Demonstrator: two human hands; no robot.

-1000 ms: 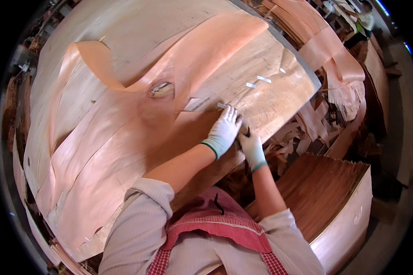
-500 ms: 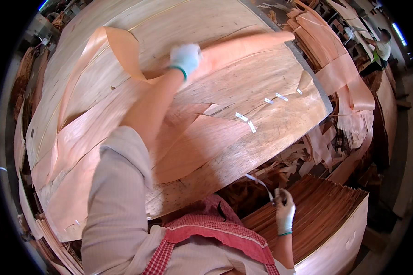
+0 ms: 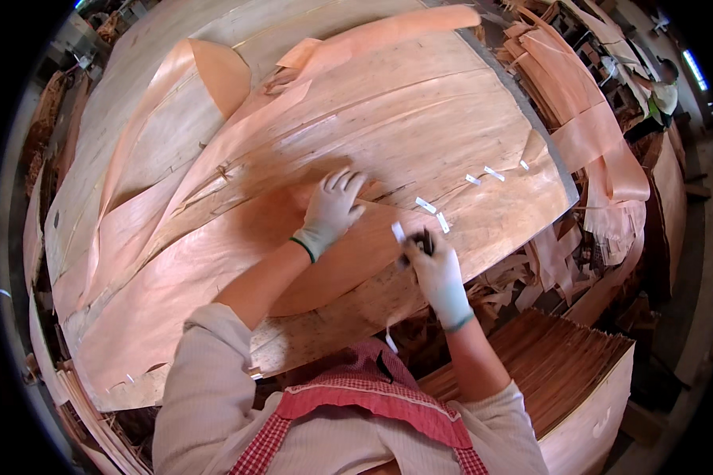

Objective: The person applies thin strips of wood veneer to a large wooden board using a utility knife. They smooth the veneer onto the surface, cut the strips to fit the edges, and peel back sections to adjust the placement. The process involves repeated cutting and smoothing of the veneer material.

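Observation:
My left hand (image 3: 334, 207), in a pale glove with a green cuff, lies on a reddish veneer patch (image 3: 356, 245) with its fingers stretched out. To its right, my gloved right hand (image 3: 439, 277) is closed round a small dark object (image 3: 425, 242) whose kind I cannot make out. A short piece of white tape (image 3: 398, 232) sticks up at its fingertips. Another white tape end (image 3: 391, 340) hangs below that hand, near the sheet's front edge. Several short white tape strips (image 3: 425, 205) are stuck along a seam of the large veneer sheet (image 3: 483, 103).
A long loose veneer strip (image 3: 388, 32) lies across the far part of the sheet, and a curled one (image 3: 218, 75) at the left. Veneer offcuts (image 3: 566, 119) drape beyond the right edge. A veneer stack (image 3: 531, 372) stands at the near right. Another person (image 3: 664, 91) is far right.
My left hand has let go of the long veneer strip, which lies farther away, and has come back to the patch. My right hand has moved up from beside the stack to above the sheet.

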